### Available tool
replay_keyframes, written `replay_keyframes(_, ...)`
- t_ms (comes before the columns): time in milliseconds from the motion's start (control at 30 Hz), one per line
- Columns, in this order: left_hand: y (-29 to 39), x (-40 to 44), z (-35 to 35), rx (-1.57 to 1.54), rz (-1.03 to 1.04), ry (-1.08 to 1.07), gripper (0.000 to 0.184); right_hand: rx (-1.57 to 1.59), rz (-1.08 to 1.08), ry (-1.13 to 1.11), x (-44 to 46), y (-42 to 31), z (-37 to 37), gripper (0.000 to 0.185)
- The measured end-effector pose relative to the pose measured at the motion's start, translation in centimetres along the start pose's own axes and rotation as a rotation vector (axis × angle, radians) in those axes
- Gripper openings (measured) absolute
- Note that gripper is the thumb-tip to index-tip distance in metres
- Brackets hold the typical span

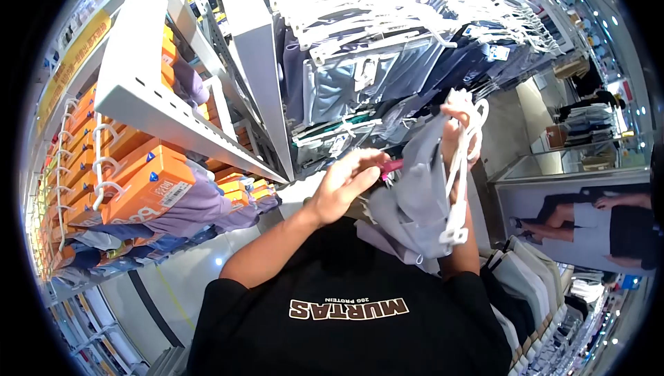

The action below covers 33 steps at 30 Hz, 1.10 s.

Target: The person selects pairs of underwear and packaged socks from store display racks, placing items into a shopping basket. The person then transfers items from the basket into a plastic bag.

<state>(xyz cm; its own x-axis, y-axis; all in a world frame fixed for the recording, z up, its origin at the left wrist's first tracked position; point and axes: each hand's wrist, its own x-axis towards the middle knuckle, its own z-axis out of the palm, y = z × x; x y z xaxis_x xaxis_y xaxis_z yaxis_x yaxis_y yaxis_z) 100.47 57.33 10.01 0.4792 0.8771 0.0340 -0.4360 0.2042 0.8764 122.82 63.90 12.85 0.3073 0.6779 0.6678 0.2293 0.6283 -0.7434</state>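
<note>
A white plastic hanger hangs sideways from my right hand, whose fingers are closed around its upper part. Light grey clothing, apparently trousers or shorts, drapes from that hanger in front of my chest. My left hand is at the garment's left side, with thumb and fingers closed on a small pink-red object. The far end of that object runs up against the grey cloth, so its kind does not show.
Ahead, a rack holds grey and navy trousers on white hangers. To the left, orange-boxed packs with purple cloth hang on hooks below a white metal frame. Hung shirts and a poster are on the right.
</note>
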Motion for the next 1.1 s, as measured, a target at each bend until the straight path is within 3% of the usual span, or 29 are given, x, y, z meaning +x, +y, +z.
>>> replay_keyframes(67, -1.4, 1.6, -1.3, 0.418, -0.007, 0.051, 0.065, 0.002, -0.049, 0.022, 0.8, -0.1, 0.1, 0.054)
replay_keyframes(133, -4.2, 3.0, -2.6, 0.633, -0.028, 0.180, 0.071, 0.021, -0.085, 0.053, 1.5, -0.7, -0.3, 0.055)
replay_keyframes(200, -6.7, 4.4, -3.3, 0.577, -0.374, 0.312, 0.076, 0.093, -0.093, 0.106, 2.3, -1.5, -1.0, 0.056)
replay_keyframes(300, -9.5, 3.5, -3.1, -0.232, -0.516, 0.092, 0.074, 0.321, 0.006, 0.222, 2.9, -2.3, -2.0, 0.058)
replay_keyframes(333, -9.2, 3.2, -2.8, -0.454, -0.483, -0.017, 0.063, 0.411, 0.062, 0.274, 3.0, -2.4, -2.8, 0.058)
replay_keyframes(367, -8.9, 2.9, -2.3, -0.492, -0.466, -0.001, 0.052, 0.569, 0.197, 0.203, 3.4, -0.4, -5.9, 0.056)
replay_keyframes(400, -8.0, 2.8, -1.6, -0.525, -0.449, 0.016, 0.041, 0.429, 0.155, 0.212, 2.9, -1.9, -4.9, 0.052)
replay_keyframes(500, -5.7, 2.1, -1.4, -0.659, -0.201, 0.001, 0.021, 0.671, 0.210, 0.276, 2.3, 1.0, -6.9, 0.049)
replay_keyframes(533, -5.1, 1.4, -2.2, -0.666, -0.223, -0.047, 0.026, 0.703, 0.318, 0.508, 2.4, -0.8, -5.0, 0.048)
replay_keyframes(633, -1.8, 0.1, -2.4, -0.713, -0.263, -0.073, 0.034, 0.711, 0.283, 0.348, 0.9, 1.7, -8.7, 0.050)
replay_keyframes(733, -2.5, 0.0, -2.1, -0.314, -0.106, -0.008, 0.032, 0.766, 0.217, 0.176, 1.0, 3.9, -9.3, 0.051)
replay_keyframes(800, -3.1, 0.1, -2.3, -0.221, -0.162, 0.026, 0.024, 0.516, 0.332, 0.479, 1.3, 0.3, -5.6, 0.054)
replay_keyframes(967, -4.5, 0.3, -2.5, -0.016, -0.098, 0.135, 0.028, 0.343, 0.356, 0.278, 1.3, -0.8, -5.5, 0.058)
replay_keyframes(1100, -6.2, 1.1, -4.7, 0.440, -0.076, 0.301, 0.039, 0.235, 0.262, 0.283, 0.8, -0.2, -5.1, 0.059)
